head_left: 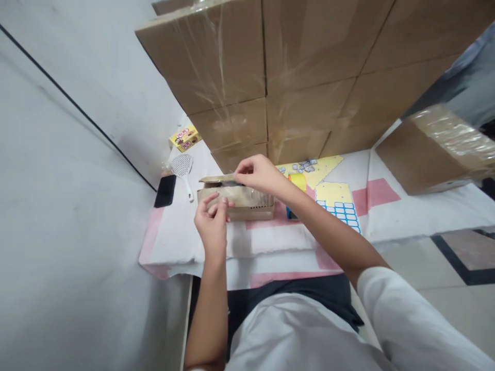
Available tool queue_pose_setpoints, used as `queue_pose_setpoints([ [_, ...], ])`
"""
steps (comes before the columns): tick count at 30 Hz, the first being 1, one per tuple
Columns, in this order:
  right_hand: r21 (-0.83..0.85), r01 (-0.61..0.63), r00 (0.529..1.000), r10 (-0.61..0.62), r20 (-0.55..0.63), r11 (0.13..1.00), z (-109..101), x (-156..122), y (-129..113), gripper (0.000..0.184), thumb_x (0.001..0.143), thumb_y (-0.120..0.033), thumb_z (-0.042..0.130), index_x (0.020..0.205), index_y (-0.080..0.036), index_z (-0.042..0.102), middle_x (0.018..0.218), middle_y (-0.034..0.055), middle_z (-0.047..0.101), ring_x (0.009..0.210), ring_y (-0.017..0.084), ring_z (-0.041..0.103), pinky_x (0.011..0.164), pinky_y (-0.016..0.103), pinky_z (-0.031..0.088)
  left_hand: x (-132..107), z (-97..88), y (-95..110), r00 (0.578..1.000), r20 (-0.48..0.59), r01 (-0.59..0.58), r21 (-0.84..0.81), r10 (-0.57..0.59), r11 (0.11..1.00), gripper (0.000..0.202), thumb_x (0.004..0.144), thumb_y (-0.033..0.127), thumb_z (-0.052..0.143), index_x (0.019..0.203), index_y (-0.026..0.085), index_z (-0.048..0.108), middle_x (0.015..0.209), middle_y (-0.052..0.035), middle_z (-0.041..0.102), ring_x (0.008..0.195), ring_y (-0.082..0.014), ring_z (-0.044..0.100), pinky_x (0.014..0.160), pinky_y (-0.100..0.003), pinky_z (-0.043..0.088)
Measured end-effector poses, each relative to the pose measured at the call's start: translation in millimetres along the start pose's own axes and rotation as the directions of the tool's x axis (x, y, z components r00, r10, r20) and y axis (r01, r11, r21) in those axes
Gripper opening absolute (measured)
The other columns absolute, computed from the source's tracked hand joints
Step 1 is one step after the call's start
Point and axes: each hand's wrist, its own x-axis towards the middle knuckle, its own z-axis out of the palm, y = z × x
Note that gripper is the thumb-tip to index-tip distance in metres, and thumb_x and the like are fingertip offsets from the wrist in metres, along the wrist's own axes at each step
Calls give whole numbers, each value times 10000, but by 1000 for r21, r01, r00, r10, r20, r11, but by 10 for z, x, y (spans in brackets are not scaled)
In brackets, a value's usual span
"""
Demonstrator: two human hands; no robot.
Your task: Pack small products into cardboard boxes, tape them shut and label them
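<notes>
A small brown cardboard box [253,212] lies on the cloth-covered table in front of me, with its top flap [216,179] partly raised. My left hand [212,219] is at the box's front left corner, its thumb and some fingers closed together and the index finger lifted; what they pinch is too small to make out. At the back edge of the top, my right hand [257,172] is closed in a pinch beside the flap, and its fingertips hide what it grips. A shiny clear strip, perhaps tape, shows on the box top.
Large cartons [228,56] wrapped in clear film are stacked behind the box. Another carton [425,149] stands at the right. A yellow roll [297,180] sits behind my right forearm. Left are a white slotted skimmer [183,167], a black phone [165,190], a yellow packet [185,138] and a wall.
</notes>
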Motion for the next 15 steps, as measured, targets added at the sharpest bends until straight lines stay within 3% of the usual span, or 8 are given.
queue_pose_setpoints([
  [3,-34,18,980,-11,198,999,2,256,-4,132,781,-163,655,696,-136,753,655,32,711,626,130,579,619,259,403,-139,52,-78,993,-116,5,-54,-11,999,455,838,366,734,1178,174,502,782,-19,743,449,-56,511,469,-191,376],
  [8,-80,158,888,-106,448,984,-7,498,48,128,786,-163,654,711,-145,756,661,30,726,593,131,567,577,259,384,-269,48,-100,991,-65,111,-49,-114,993,595,856,403,731,1324,177,440,988,-92,785,382,-19,412,407,-185,336],
  [11,-125,211,864,-125,488,969,-2,522,34,126,792,-163,659,700,-156,745,655,16,721,629,128,589,603,249,397,-305,-13,-56,981,-59,185,9,-184,983,705,840,440,747,1404,168,422,997,-101,792,360,-20,378,364,-183,298],
  [15,-111,169,908,-111,404,979,-78,510,-53,121,788,-133,645,707,-166,729,667,7,715,630,124,578,602,249,394,-369,-119,4,978,-55,204,63,-201,977,743,852,462,734,1449,161,409,888,-70,793,339,-32,342,351,-189,264],
])
